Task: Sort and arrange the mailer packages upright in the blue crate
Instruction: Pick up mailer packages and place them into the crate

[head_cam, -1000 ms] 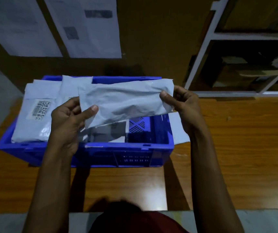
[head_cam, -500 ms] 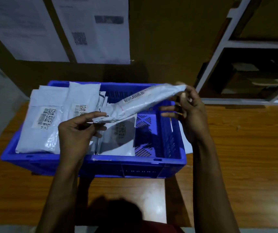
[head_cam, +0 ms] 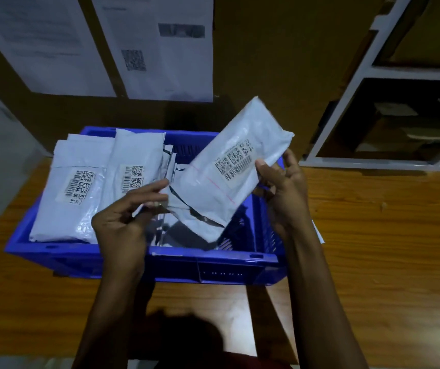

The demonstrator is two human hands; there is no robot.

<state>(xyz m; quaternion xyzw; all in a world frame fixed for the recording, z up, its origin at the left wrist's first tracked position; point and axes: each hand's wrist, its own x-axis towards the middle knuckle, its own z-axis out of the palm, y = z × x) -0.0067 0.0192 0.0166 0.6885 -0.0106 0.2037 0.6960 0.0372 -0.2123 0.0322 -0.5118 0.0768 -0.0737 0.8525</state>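
Holds a crinkled pale grey plastic mailer package point(head_cam: 229, 177), barcode label up, above the right half of the blue plastic crate point(head_cam: 213, 270). Slants lengthwise from lower left to upper right. Pinched low by the left hand point(head_cam: 123, 227), clasped at its right edge by the right hand point(head_cam: 285, 193).

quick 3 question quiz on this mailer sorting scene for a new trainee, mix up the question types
1. True or false: the held mailer above the blue crate shows its barcode label to the camera.
2. Of the left hand and right hand, which holds it? A) left only B) right only C) both
3. Fill in: ___ labelled mailers stand at the crate's left end.
Key: 1 true; 2 C; 3 two.
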